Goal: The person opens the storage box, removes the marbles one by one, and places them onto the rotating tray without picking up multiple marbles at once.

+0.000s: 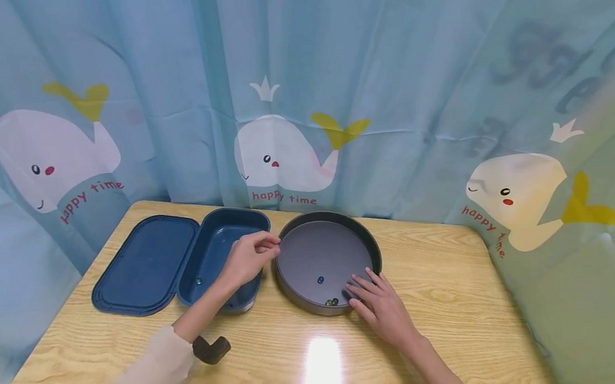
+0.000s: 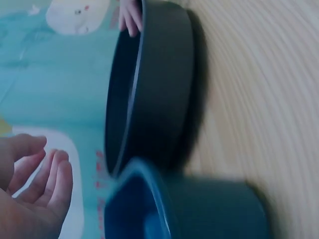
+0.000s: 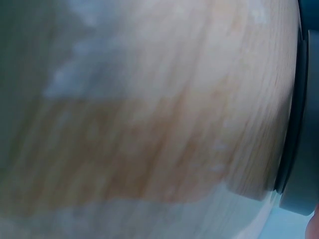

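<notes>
My left hand (image 1: 250, 258) hovers above the right side of a blue rectangular container (image 1: 184, 289), close to a round dark pan (image 1: 372, 241). In the left wrist view, that hand's fingers (image 2: 62, 181) are loosely bent, with a gap to the thumb and nothing visible between them. Over the pan's near right rim lies my right hand (image 1: 384, 312), fingers spread and reaching inside. A blue marble (image 1: 320, 280) sits on the pan floor. Two darker marbles (image 1: 332, 302) lie together by its near wall. Another marble (image 1: 199, 281) is in the blue container.
Left of the container, a flat blue lid (image 1: 147, 265) lies on the wooden table (image 1: 433, 278). Blue curtains (image 1: 413, 87) with whale prints hang behind and at both sides. A black strap-like piece (image 1: 211, 349) shows under the left forearm.
</notes>
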Available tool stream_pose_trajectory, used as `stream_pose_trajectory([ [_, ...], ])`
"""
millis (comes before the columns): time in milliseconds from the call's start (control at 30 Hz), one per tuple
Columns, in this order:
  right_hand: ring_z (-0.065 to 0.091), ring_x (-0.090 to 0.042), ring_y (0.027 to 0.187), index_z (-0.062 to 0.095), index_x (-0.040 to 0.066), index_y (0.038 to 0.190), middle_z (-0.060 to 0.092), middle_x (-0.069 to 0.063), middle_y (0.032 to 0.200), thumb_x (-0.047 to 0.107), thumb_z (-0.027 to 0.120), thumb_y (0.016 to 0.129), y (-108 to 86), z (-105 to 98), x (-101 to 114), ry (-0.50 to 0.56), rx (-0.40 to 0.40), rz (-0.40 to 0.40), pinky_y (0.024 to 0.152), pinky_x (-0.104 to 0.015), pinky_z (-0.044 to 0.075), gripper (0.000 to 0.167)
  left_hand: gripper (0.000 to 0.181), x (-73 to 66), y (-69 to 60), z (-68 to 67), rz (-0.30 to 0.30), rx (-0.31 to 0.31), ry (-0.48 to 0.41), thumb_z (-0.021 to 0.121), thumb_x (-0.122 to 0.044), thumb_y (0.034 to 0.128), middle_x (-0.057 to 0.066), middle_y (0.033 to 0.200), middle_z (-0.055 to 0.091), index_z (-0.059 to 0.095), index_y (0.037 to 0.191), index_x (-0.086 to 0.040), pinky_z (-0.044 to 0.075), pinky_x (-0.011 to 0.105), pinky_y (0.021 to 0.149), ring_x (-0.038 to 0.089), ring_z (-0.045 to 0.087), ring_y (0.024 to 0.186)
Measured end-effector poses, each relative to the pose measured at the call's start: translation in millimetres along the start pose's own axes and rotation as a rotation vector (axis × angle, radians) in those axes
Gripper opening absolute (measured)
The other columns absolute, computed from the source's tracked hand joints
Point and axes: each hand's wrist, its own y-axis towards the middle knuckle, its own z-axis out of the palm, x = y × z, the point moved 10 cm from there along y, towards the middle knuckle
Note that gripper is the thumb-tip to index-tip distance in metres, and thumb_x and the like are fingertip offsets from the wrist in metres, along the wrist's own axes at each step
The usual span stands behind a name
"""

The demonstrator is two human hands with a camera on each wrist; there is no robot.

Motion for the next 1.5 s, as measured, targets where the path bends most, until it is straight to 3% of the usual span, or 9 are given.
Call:
stream_pose_trajectory([
  [267, 0.040, -0.038, 0.138, 0.071, 0.014, 0.126, 0.058, -0.006, 0.140, 0.032, 0.063, 0.099, 0.5, -0.7, 0.3, -0.004, -0.012, -0.012, 0.114, -0.056, 0.021, 0.034, 0.025, 33.2, -25.0, -39.2, -0.008, 0.018, 0.064, 0.068, -0.008, 0.0948, 0.014, 0.111, 0.070, 0.068, 0.118, 0.001, 0.055, 0.045, 0.083, 0.028, 0.068, 0.098],
  [467, 0.041, -0.039, 0.137, 0.071, 0.014, 0.126, 0.059, -0.006, 0.139, 0.032, 0.063, 0.099, 0.6, -0.7, 0.4, -0.012, -0.018, -0.020, 0.112, -0.058, 0.024, 0.034, 0.028, 49.2, -43.4, -59.8, -0.073, -0.002, 0.190, 0.068, -0.008, 0.0940, 0.019, 0.116, 0.068, 0.066, 0.120, 0.002, 0.054, 0.049, 0.085, 0.034, 0.066, 0.104],
  [733, 0.039, -0.036, 0.140, 0.071, 0.014, 0.126, 0.059, -0.006, 0.139, 0.031, 0.064, 0.098, 0.6, -2.5, 0.3, -0.002, -0.017, -0.016, 0.116, -0.053, 0.020, 0.033, 0.044, 61.9, -52.9, -51.1, -0.186, 0.158, 0.392, 0.072, -0.008, 0.0899, 0.032, 0.126, 0.058, 0.058, 0.128, 0.008, 0.051, 0.054, 0.086, 0.046, 0.058, 0.114],
  [1067, 0.041, -0.037, 0.138, 0.071, 0.014, 0.126, 0.059, -0.006, 0.139, 0.032, 0.064, 0.099, -0.7, 1.4, -1.1, -0.003, -0.024, -0.032, 0.115, -0.054, 0.021, 0.034, 0.056, 73.9, -52.1, -45.8, -0.328, 0.205, 0.527, 0.069, -0.015, 0.0935, 0.039, 0.134, 0.049, 0.048, 0.135, 0.016, 0.045, 0.061, 0.093, 0.053, 0.047, 0.124],
  [1167, 0.041, -0.038, 0.138, 0.072, 0.014, 0.126, 0.060, -0.006, 0.138, 0.032, 0.064, 0.098, -0.8, 0.8, -1.5, -0.006, -0.035, -0.038, 0.115, -0.055, 0.021, 0.033, 0.055, 74.6, -52.2, -45.2, -0.339, 0.207, 0.562, 0.069, -0.014, 0.0940, 0.040, 0.127, 0.052, 0.048, 0.132, 0.019, 0.050, 0.057, 0.088, 0.052, 0.055, 0.116],
  [1267, 0.042, -0.038, 0.137, 0.072, 0.014, 0.126, 0.060, -0.006, 0.138, 0.032, 0.063, 0.099, -0.7, 0.4, -1.4, -0.009, -0.043, -0.044, 0.115, -0.055, 0.022, 0.033, 0.040, 75.6, -52.6, -45.4, -0.331, 0.197, 0.587, 0.068, -0.011, 0.0943, 0.033, 0.101, 0.061, 0.055, 0.118, 0.018, 0.054, 0.046, 0.071, 0.041, 0.065, 0.088],
  [1367, 0.042, -0.039, 0.137, 0.072, 0.014, 0.125, 0.060, -0.006, 0.138, 0.033, 0.063, 0.099, -0.5, 0.9, -1.2, -0.013, -0.038, -0.043, 0.114, -0.055, 0.022, 0.034, 0.023, 75.2, -52.2, -46.3, -0.306, 0.175, 0.605, 0.067, -0.008, 0.0938, 0.017, 0.076, 0.056, 0.059, 0.097, 0.014, 0.047, 0.037, 0.057, 0.027, 0.057, 0.065],
  [1500, 0.041, -0.037, 0.138, 0.072, 0.014, 0.125, 0.059, -0.006, 0.138, 0.033, 0.063, 0.099, -0.1, 1.2, -1.5, -0.006, -0.021, -0.025, 0.114, -0.055, 0.022, 0.033, 0.017, 75.2, -50.7, -47.6, -0.263, 0.139, 0.629, 0.064, -0.002, 0.0924, 0.009, 0.064, 0.046, 0.056, 0.079, 0.005, 0.042, 0.033, 0.051, 0.023, 0.051, 0.055],
])
